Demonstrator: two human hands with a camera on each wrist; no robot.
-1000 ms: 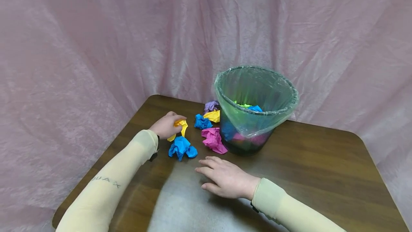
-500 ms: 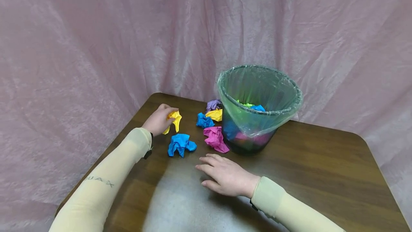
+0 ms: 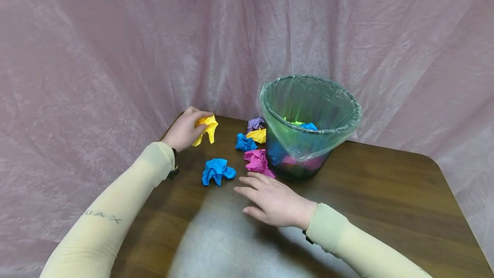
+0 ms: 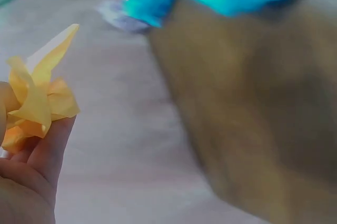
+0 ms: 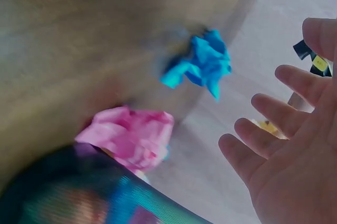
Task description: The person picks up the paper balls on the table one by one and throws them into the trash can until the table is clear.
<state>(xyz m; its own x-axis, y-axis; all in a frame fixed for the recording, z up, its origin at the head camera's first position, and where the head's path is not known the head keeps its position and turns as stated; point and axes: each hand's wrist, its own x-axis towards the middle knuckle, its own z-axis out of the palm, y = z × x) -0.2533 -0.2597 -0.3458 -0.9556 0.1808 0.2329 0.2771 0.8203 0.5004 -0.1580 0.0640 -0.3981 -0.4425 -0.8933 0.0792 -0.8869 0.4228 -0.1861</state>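
My left hand [image 3: 186, 130] pinches a crumpled yellow paper [image 3: 209, 128] above the table's far left part. In the left wrist view the same yellow paper [image 4: 39, 100] sits between thumb and fingers. My right hand [image 3: 274, 200] is held over the table with its fingers spread, holding nothing. Just beyond its fingertips lies a crumpled pink paper [image 3: 257, 162], beside the bin. A larger crumpled blue paper [image 3: 217, 171] lies between the two hands; the right wrist view shows this blue paper [image 5: 202, 65] too.
A mesh waste bin [image 3: 299, 168] with a clear green liner [image 3: 308, 147] stands right of centre, with several crumpled papers inside. Against its left side lie a small blue paper [image 3: 245, 142], a second yellow paper [image 3: 257, 135] and a purple paper [image 3: 255, 124]. A pink curtain [image 3: 154, 33] hangs behind.
My left hand has lifted the yellow paper and carried it back and to the left, away from the large blue paper. My right hand has stayed nearly still.
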